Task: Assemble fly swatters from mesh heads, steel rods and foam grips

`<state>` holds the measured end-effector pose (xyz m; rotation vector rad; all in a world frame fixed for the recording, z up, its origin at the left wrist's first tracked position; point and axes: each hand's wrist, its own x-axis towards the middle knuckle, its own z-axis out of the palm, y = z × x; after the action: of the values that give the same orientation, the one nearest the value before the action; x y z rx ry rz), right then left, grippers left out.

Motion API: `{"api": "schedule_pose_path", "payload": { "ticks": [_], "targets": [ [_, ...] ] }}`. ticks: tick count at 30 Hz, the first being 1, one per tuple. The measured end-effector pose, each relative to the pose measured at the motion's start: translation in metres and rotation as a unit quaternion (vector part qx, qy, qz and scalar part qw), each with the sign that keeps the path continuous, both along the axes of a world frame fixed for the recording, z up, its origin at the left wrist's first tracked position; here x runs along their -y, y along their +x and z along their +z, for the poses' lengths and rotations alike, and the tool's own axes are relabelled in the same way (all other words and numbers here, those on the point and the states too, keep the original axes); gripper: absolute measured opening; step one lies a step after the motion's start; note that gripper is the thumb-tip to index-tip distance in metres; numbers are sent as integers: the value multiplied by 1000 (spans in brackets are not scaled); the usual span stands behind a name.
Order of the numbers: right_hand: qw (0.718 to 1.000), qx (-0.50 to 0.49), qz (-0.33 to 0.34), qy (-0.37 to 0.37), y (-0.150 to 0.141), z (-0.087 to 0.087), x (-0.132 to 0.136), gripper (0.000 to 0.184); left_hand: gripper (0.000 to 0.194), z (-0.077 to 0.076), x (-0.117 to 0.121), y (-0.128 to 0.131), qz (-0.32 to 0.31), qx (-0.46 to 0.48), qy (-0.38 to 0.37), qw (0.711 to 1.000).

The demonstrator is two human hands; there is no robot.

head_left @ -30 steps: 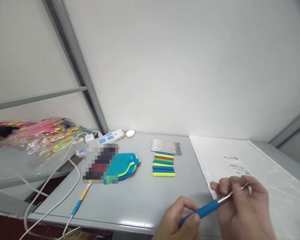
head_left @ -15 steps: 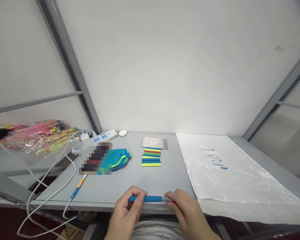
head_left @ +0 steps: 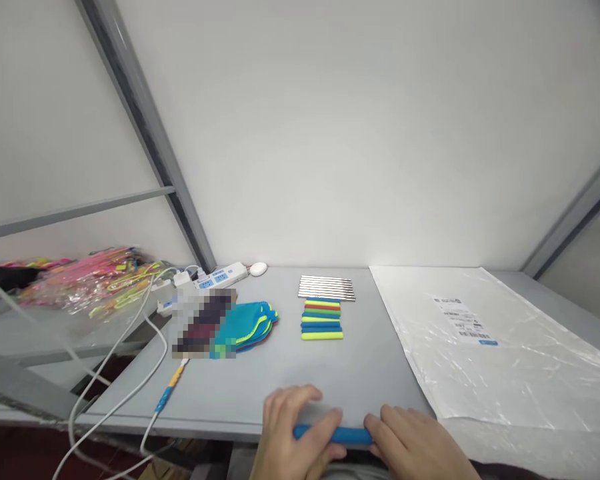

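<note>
A blue sleeve lies level between my two hands near the front edge of the table. My left hand grips its left end, the thumb across it and the index finger lifted away. My right hand is closed round the right end, hiding it and any metal rod there. Beyond my hands lies a row of yellow, blue, green and red sleeves. Just behind them, several shiny metal rods are lined up side by side.
A stack of blue fabric pieces is left of the sleeves, beside a blurred-out patch. A power strip, a white round device and loose white cables are at the left. A white plastic mailer bag covers the right side.
The metal rod that stuck out of the sleeve's right end no longer shows; my right hand now covers that end. My left fingers have loosened and spread. The view has shifted left.
</note>
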<state>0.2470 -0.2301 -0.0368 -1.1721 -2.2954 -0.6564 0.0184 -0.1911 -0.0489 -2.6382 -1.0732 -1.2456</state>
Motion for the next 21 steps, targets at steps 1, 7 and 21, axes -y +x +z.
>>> {"api": "schedule_pose_path", "payload": {
  "ticks": [1,7,21],
  "targets": [
    [1000,-2,0,-14,-1,0,2,25,20,3,0,-1,17,-10,20,1000],
    [981,-85,12,-172,0,4,6,24,18,8,5,22,57,-48,81,994],
    [984,56,102,-137,33,52,-58,20,32,73,-44,43,-54,-288,-113,949]
  ]
}}
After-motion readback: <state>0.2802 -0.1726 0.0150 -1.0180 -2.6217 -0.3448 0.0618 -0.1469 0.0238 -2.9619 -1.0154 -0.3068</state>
